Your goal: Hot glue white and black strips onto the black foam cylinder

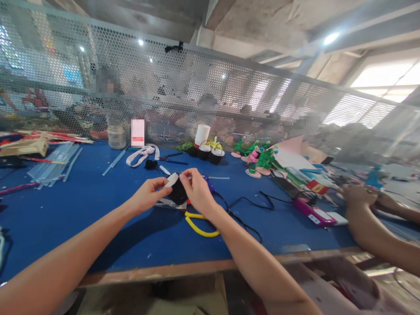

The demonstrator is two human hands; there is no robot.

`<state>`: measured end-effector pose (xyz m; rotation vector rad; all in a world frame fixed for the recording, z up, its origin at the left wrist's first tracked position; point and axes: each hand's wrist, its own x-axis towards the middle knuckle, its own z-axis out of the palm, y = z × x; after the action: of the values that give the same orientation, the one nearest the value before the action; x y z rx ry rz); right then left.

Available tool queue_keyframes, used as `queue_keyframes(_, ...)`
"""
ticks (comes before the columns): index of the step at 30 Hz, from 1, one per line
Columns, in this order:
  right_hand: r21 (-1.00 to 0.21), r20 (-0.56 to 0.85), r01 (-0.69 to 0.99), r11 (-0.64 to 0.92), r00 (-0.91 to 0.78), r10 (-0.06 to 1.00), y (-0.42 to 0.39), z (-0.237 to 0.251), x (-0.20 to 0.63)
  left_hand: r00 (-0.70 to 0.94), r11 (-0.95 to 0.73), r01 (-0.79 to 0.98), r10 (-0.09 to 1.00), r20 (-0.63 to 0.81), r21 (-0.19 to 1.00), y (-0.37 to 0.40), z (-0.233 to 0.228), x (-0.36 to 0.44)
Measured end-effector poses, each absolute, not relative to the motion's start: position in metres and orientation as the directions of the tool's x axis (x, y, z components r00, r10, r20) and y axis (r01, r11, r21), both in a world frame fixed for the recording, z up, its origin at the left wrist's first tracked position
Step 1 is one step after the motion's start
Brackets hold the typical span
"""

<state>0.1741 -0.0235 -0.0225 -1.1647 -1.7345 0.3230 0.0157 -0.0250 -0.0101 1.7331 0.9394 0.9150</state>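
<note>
Between my two hands is a small black cup-shaped basket (pixel 179 193) with a white inside, tilted above the blue table. My left hand (pixel 153 190) pinches its white-lined rim from the left. At the opposite edge, my right hand (pixel 196 188) has thumb and fingertips closed on the rim. Just below lie yellow-handled pliers (pixel 201 225), partly hidden by my right wrist. Farther back stand two similar black baskets (pixel 216 155) with white tops and thin arched handles, beside a white spool (pixel 202 134).
Clear glue sticks (pixel 54 164) lie at the left. A white ribbon (pixel 141 155) and black-handled scissors (pixel 175 157) are behind my hands. Green and pink figures (pixel 259 157) stand right of centre. A purple power strip (pixel 315 212) with black cable lies near a co-worker's hands (pixel 359 194). Perforated metal panel (pixel 164 87) behind.
</note>
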Motion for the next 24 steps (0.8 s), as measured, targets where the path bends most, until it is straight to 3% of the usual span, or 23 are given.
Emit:
queue_keyframes(5,-0.753,0.451,0.527,0.394,-0.022,0.892,-0.011,0.001,0.212,0.402,-0.318,0.246,0.893,0.202,0.916,-0.018,-0.012,0.010)
queue_keyframes(7,-0.727,0.440,0.584,0.361,-0.009,0.898,-0.008,0.010,0.228,0.384,-0.330,0.300,0.901,0.204,0.895,-0.016,-0.014,0.008)
queue_keyframes(11,-0.508,0.436,0.829,0.235,0.012,0.900,0.002,0.019,0.248,0.359,-0.353,0.384,0.908,0.214,0.853,-0.011,-0.018,0.007)
queue_keyframes(14,-0.259,0.170,0.965,0.041,0.004,0.985,0.011,0.009,0.250,0.372,-0.376,0.411,0.901,0.224,0.830,-0.007,-0.020,0.005)
queue_keyframes(16,-0.186,0.001,0.983,-0.010,0.010,1.000,0.016,-0.003,0.247,0.389,-0.383,0.436,0.896,0.213,0.814,-0.005,-0.021,0.004)
queue_keyframes(18,-0.193,-0.044,0.981,-0.029,0.021,0.999,0.019,-0.015,0.244,0.396,-0.378,0.464,0.897,0.194,0.801,-0.003,-0.021,0.002)
queue_keyframes(24,-0.329,0.036,0.941,-0.075,0.092,0.995,0.022,-0.032,0.242,0.404,-0.387,0.513,0.897,0.182,0.766,0.000,-0.019,-0.002)
